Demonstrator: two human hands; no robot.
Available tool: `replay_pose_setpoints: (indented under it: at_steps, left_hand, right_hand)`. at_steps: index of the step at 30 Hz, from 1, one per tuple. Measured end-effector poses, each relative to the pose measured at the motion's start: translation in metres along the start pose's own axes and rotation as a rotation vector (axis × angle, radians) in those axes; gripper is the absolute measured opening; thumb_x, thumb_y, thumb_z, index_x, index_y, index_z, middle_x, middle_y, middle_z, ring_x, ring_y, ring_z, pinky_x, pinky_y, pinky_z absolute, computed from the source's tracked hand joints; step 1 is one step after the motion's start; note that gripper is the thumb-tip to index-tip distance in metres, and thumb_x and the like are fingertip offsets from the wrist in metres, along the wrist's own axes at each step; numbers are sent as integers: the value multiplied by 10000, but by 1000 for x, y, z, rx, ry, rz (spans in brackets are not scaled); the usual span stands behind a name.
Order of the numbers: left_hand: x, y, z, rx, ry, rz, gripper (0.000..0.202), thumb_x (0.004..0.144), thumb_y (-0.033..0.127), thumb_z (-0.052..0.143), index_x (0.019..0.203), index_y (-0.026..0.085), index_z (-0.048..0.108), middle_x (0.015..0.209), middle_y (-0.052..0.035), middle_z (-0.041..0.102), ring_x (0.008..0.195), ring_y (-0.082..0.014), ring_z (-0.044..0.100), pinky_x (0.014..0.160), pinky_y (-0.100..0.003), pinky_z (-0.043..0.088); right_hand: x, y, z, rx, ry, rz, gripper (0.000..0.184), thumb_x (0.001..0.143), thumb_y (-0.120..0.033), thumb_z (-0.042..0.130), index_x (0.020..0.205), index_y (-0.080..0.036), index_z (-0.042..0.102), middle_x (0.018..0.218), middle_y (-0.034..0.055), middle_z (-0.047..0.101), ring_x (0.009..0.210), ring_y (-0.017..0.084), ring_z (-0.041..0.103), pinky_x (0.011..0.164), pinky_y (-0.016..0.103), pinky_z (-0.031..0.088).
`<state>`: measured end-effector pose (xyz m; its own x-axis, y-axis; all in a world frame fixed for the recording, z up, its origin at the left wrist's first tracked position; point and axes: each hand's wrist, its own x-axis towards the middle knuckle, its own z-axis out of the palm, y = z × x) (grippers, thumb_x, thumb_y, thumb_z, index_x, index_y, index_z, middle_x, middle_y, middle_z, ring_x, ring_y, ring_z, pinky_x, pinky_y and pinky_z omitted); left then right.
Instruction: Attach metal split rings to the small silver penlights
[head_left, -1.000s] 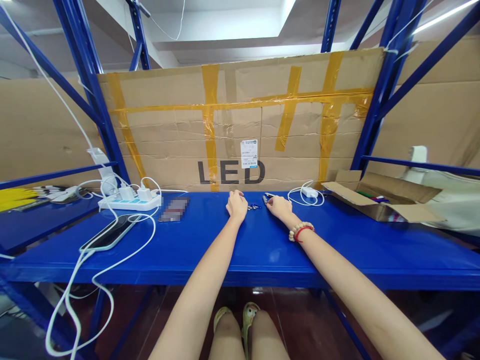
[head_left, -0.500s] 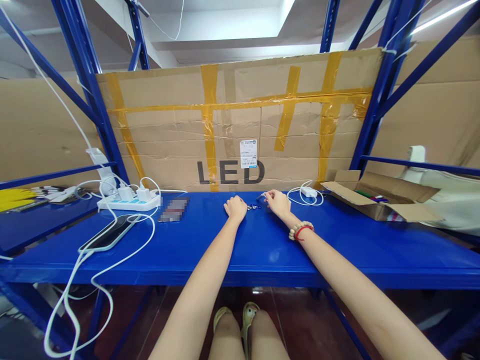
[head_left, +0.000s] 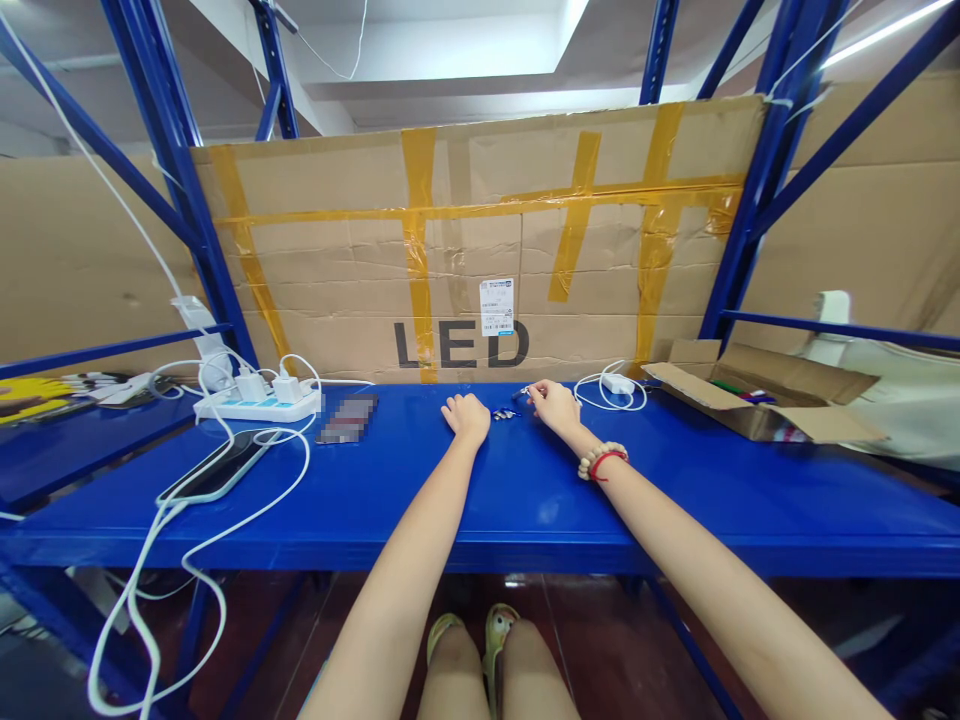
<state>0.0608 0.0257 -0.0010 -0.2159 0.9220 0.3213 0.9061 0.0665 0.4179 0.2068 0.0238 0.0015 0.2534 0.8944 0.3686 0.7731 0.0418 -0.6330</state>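
My left hand (head_left: 466, 417) rests on the blue shelf (head_left: 525, 500) near its back, fingers curled loosely, nothing visible in them. My right hand (head_left: 553, 405) lies a short way to its right, with a bead bracelet on the wrist. Its fingertips pinch a tiny dark metal piece (head_left: 524, 391). Between the two hands lie a few small metal parts (head_left: 505, 413) on the shelf surface.
A taped cardboard sheet marked LED (head_left: 480, 250) closes the back. At left sit a white power strip (head_left: 255, 405) with chargers, a phone (head_left: 217, 468) and trailing white cables. A white charger (head_left: 619, 384) and an open cardboard box (head_left: 757, 405) stand at right. Blue rack posts flank the shelf.
My right hand lifted slightly and shifted back from the surface, pinching a small piece. My left hand slid a little toward me and left, away from the small parts.
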Motion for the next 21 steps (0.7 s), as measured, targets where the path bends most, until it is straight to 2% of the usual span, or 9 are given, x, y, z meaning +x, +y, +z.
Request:
replay_pose_setpoints:
  at_steps: [6, 9, 17, 21]
  left_hand:
    - [0, 1, 1, -43, -77, 131, 275, 853, 376, 427, 880, 206, 642, 1098, -99, 599, 1108, -244, 460, 930, -373, 328]
    - [0, 0, 1, -31, -103, 150, 294, 833, 445, 472, 858, 206, 640, 1096, -99, 592, 1114, -247, 456, 942, -374, 319]
    - [-2, 0, -1, -5, -61, 80, 308, 879, 286, 367, 967, 171, 639, 1142, -131, 573, 1122, -253, 453, 927, -375, 326]
    - [-3, 1, -2, -9, -63, 64, 339, 878, 245, 330, 970, 156, 644, 1156, -135, 569, 1128, -257, 447, 927, -372, 327]
  right_hand:
    - [-1, -1, 0, -17, -2, -23, 238, 869, -336, 442, 924, -226, 646, 827, -13, 697, 758, 125, 632, 653, 216, 407]
    - [-1, -2, 0, -22, -5, -28, 236, 869, -334, 443, 919, -224, 646, 828, -10, 699, 757, 128, 631, 648, 218, 404]
    - [-2, -1, 0, -23, -10, -33, 250, 874, -331, 437, 951, -214, 644, 834, -1, 700, 734, 128, 633, 637, 216, 410]
    - [-1, 0, 2, 4, -38, -22, 241, 867, -284, 450, 976, -198, 647, 822, 14, 699, 635, 109, 617, 631, 213, 426]
